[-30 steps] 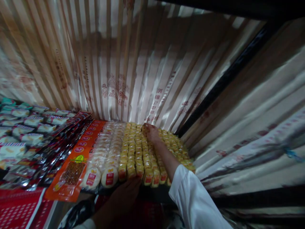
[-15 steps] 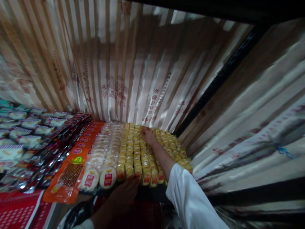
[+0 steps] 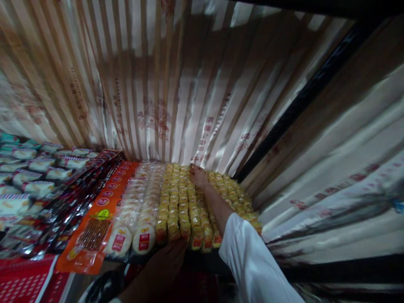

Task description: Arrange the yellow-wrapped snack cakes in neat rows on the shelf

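Note:
Several long rows of small yellow-wrapped snack packets (image 3: 175,206) stand packed together on a dark shelf. My right hand (image 3: 198,176) reaches over them to the far end of a middle row, near the back wall. Its fingers are bent together and downward onto the packets; whatever they pinch is hidden. Low at the front, in shadow, my left hand (image 3: 168,256) rests with stretched fingers against the front packets of the left rows. Left of the yellow rows lie two rows of round white cakes (image 3: 143,240) in clear wrap.
An orange snack bag (image 3: 91,231) lies beside the cakes, with dark shiny packets (image 3: 67,206) and white packets (image 3: 38,187) further left. A red perforated basket (image 3: 27,277) is at the lower left. Printed pleated sheeting (image 3: 189,105) and a dark post (image 3: 293,97) stand behind.
The view has shifted slightly. My right hand stays at the back end of the yellow rows, and my left hand keeps its place at their front.

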Tool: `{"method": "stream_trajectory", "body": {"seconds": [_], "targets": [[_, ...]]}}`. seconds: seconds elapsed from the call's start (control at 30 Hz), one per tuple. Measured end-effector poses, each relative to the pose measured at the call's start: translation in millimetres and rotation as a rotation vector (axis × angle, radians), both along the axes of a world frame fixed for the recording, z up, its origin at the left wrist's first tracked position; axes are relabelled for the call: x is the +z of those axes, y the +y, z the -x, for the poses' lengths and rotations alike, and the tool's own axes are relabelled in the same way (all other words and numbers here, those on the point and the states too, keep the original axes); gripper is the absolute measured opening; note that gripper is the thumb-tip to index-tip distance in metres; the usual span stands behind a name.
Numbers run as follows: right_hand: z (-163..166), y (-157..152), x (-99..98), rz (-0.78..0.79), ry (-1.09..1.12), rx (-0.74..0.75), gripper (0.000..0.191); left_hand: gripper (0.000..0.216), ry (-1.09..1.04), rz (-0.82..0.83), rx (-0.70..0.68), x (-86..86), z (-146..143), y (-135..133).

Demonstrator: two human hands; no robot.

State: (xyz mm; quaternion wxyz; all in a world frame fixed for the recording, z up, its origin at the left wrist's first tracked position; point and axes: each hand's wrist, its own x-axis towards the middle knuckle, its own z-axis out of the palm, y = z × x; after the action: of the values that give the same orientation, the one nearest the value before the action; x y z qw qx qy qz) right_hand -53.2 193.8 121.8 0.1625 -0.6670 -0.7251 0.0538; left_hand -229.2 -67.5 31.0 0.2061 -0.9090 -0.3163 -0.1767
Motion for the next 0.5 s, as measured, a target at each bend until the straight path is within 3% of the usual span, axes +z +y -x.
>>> {"method": "stream_trajectory", "body": {"seconds": [0.23, 0.37, 0.5], "targets": [[-15, -11, 9.9, -0.113, 0.057, -0.028, 0.048, 0.038, -0.001, -0.016, -0.043, -9.1, 2, 1], [-21, -26, 20.1, -0.046, -0.041, 0.043, 0.053, 0.037, -0.053, -0.044, -0.019, -4.2, 2, -1], [-12, -34, 22.7, 0.01, -0.11, 0.061, 0.042, 0.036, -0.022, -0.029, 0.002, 5.1, 2, -3]]}}
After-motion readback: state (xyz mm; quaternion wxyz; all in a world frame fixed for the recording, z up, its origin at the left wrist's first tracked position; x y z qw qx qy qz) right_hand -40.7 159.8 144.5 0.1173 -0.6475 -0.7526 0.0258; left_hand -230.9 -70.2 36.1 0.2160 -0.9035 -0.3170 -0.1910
